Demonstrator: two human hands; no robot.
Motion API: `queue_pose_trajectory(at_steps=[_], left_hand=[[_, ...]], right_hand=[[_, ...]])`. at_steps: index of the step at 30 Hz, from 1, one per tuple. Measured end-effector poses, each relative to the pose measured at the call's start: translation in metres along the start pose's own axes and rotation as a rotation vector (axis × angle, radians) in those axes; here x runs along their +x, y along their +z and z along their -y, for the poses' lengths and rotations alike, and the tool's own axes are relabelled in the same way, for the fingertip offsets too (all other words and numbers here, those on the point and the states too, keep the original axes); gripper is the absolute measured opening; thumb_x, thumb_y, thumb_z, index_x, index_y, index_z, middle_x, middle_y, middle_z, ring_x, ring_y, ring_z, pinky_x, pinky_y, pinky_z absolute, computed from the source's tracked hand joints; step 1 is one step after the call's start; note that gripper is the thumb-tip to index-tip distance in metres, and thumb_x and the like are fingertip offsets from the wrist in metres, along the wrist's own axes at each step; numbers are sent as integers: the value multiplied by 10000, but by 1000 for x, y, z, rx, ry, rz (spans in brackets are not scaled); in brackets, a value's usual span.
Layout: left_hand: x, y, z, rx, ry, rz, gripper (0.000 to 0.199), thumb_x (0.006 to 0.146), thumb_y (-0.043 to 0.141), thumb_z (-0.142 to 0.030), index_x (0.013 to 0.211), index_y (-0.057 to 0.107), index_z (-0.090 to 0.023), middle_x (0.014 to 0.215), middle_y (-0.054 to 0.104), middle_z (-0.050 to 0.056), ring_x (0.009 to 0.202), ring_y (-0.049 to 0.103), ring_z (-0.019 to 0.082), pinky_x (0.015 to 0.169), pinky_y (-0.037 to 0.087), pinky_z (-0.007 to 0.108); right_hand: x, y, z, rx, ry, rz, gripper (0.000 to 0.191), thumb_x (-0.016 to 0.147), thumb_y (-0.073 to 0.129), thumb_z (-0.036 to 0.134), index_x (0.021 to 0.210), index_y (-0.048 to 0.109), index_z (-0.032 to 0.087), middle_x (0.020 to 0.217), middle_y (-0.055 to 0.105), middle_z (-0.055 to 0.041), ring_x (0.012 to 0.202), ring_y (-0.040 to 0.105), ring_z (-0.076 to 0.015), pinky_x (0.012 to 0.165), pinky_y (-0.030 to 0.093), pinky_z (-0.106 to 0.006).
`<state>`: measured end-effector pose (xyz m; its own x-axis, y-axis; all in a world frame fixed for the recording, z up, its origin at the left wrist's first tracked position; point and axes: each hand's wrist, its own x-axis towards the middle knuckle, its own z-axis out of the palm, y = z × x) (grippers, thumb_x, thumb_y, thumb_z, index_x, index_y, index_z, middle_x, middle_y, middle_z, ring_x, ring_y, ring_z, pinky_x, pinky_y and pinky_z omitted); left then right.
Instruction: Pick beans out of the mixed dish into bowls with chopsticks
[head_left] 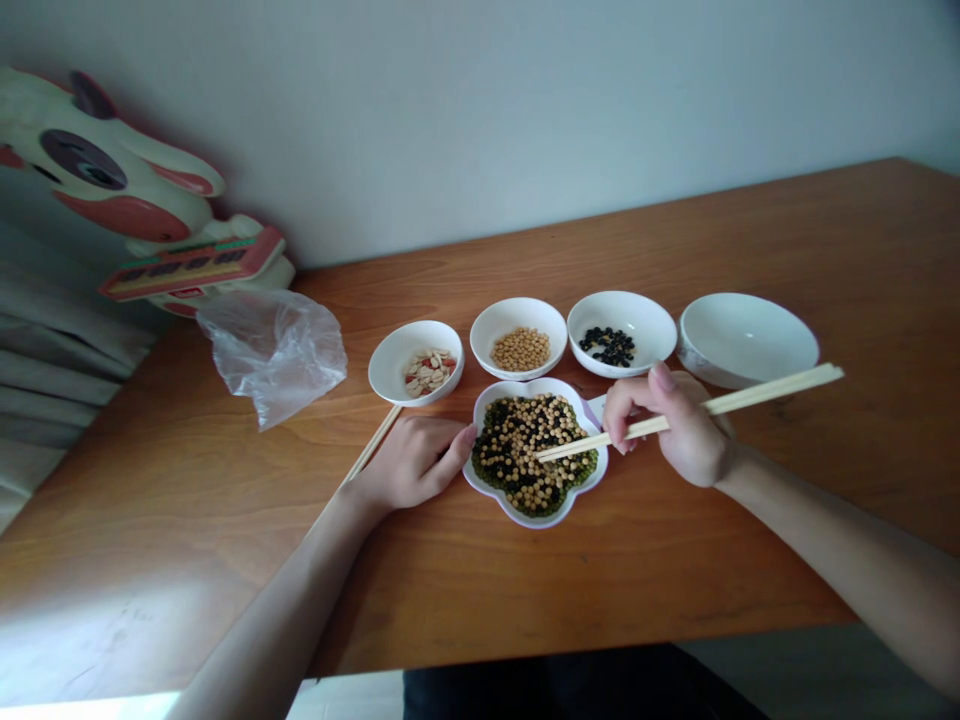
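My right hand (679, 425) is closed around a pair of chopsticks (765, 388). Their tips reach into a flower-shaped dish (541, 520) with a pale rim. Inside lie mixed yellow soybeans (536, 425), black beans (499, 445) and small green beans (585, 470). Whether the tips pinch a bean is too small to tell. My left hand (420, 462) rests on the table at the dish's left side, its thumb against the rim and its other fingers curled, partly hidden. A white flat piece (598, 406) shows between the dish and my right hand.
Behind the dish stand a bowl of pale flat seeds with red bits (381, 372), a soybean bowl (480, 335), a black bean bowl (652, 325) and an empty bowl (750, 335). Light sticks (375, 442) lie by my left wrist. Farther left are a plastic bag (281, 350) and cow toy (150, 180).
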<state>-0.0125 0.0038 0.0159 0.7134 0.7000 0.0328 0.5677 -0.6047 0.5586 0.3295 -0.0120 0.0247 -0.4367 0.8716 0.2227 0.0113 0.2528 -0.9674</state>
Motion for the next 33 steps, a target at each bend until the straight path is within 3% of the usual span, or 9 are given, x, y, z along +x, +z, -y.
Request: queue_pose_trajectory(at_steps=[5, 10, 15, 21, 33], left_hand=[[0, 0, 1, -2, -18, 6, 427, 1137, 353, -339, 751, 462, -192, 713, 587, 8, 629, 500, 138, 678, 382, 316], [0, 1, 2, -12, -15, 11, 422, 1133, 354, -335, 748, 450, -194, 716, 588, 12, 639, 511, 144, 684, 391, 314], [0, 1, 2, -12, -11, 8, 415, 1134, 355, -332, 753, 445, -192, 719, 582, 7, 634, 496, 137, 676, 376, 310], [0, 1, 2, 3, -17, -1, 424, 1135, 354, -340, 750, 442, -188, 714, 575, 2, 624, 480, 130, 674, 367, 303], [-1, 1, 2, -2, -14, 6, 410, 1131, 361, -319, 754, 449, -184, 716, 583, 3, 630, 483, 125, 673, 371, 305]], right_hand=[[0, -1, 3, 27, -3, 6, 738, 1106, 248, 633, 706, 682, 191, 645, 624, -55, 616, 580, -197, 605, 439, -340], [2, -5, 7, -10, 10, 129, 783, 1052, 197, 758, 742, 650, 199, 690, 626, -49, 648, 575, -208, 626, 439, -348], [1, -4, 11, -125, -29, 221, 733, 1063, 229, 735, 787, 660, 210, 729, 643, -37, 657, 586, -199, 650, 449, -352], [-3, -1, 12, -185, -43, 196, 736, 1080, 219, 705, 774, 682, 223, 706, 654, -36, 644, 601, -199, 651, 451, -357], [-1, 1, 6, -97, 29, 136, 761, 1049, 160, 759, 768, 631, 231, 714, 629, -42, 654, 573, -218, 640, 444, -369]])
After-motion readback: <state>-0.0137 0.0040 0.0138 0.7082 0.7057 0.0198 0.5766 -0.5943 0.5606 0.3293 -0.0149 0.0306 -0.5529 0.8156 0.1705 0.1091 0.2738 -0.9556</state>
